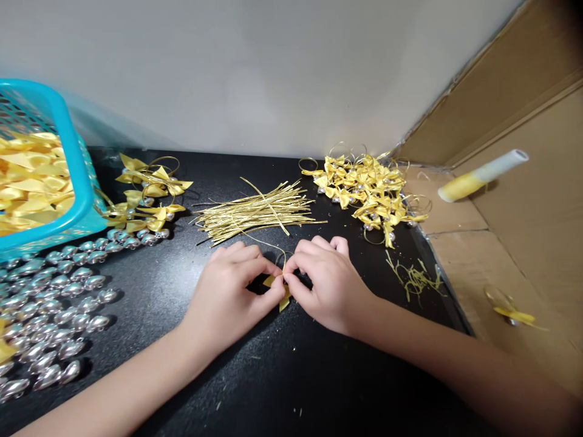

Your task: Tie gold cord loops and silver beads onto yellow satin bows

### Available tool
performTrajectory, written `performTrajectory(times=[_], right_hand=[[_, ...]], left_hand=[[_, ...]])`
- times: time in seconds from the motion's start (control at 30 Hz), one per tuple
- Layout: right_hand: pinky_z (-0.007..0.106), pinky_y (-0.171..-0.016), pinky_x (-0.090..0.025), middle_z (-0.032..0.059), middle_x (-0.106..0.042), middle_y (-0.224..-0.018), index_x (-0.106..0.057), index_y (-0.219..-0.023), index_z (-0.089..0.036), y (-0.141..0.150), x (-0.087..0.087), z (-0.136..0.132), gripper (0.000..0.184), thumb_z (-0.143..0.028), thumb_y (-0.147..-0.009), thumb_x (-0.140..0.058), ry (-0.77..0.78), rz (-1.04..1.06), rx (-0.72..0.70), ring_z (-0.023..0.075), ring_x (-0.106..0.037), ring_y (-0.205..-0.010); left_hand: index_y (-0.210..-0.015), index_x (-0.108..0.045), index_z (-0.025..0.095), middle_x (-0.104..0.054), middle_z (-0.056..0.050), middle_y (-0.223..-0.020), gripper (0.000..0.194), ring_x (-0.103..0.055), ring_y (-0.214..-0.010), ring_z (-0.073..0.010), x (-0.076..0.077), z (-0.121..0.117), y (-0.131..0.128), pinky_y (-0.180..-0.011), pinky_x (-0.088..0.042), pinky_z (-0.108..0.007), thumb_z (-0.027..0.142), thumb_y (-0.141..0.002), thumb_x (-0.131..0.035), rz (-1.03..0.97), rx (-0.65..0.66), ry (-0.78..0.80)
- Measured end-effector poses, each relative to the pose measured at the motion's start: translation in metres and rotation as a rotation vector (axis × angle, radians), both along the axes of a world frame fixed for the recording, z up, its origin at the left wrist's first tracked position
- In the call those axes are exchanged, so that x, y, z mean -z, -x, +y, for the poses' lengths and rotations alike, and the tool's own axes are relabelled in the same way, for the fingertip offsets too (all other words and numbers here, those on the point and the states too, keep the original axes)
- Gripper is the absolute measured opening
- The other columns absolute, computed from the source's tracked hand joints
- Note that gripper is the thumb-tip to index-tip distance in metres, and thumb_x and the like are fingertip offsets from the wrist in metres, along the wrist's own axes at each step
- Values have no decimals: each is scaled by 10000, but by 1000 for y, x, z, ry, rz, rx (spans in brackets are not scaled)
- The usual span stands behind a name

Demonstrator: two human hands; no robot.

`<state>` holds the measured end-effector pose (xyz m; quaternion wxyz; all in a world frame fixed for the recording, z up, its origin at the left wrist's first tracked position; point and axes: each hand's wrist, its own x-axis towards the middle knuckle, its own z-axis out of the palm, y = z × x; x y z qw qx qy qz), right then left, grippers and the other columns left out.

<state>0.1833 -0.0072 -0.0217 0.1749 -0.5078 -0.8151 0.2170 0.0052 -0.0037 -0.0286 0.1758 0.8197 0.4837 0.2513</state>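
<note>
Both hands meet over the black table, fingertips nearly touching. My left hand pinches a yellow ribbon bow with thumb and index finger; most of the bow is hidden behind the fingers. My right hand is closed in a pinch on a thin gold tie at the same spot. The tie's loose end curves up and left toward a bundle of gold ties just beyond the hands. Whether a bead sits on this bow cannot be seen.
Silver beads lie in rows at left, below a turquoise basket of yellow bows. Finished-looking bows with gold loops are heaped at back right, near tie scraps. Cardboard borders the right side, with a tube.
</note>
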Motion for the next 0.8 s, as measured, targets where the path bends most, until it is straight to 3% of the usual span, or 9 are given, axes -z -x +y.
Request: performTrajectory(times=[0.2,0.37,0.5,0.8], right_hand=[[347,-733,-199,-13,-620,-766,-641,-734,-193,1,1,0,169,-214,-874,-550,-8,5,8,151,-484,-782],[348,-739,-195,-27,-605,-722,-636,-691,-190,5,1,-4,87,-224,-770,-622,-86,77,94,141,-478,-740],[351,-751,-191,-32,-600,-692,-645,-668,-199,6,3,-6,98,-242,-756,-632,-113,107,133,140,-480,-732],[353,-754,-188,-23,-634,-686,-618,-613,-194,11,5,-6,155,-231,-764,-619,-112,110,180,148,-496,-747]], left_hand=[[-631,-667,185,-585,-4,-588,181,-515,-612,-163,-3,1,-3,-609,-338,-297,271,-775,-597,8,-43,68],[-613,-653,181,-606,18,-614,138,-530,-594,-126,-6,2,-4,-608,-373,-265,183,-734,-587,-140,-94,299],[-595,-652,187,-603,36,-598,157,-527,-572,-109,-9,3,-4,-572,-376,-240,206,-742,-599,-224,-103,420],[-597,-655,187,-615,34,-595,176,-524,-568,-114,-6,4,0,-548,-378,-236,257,-752,-614,-243,-124,482]])
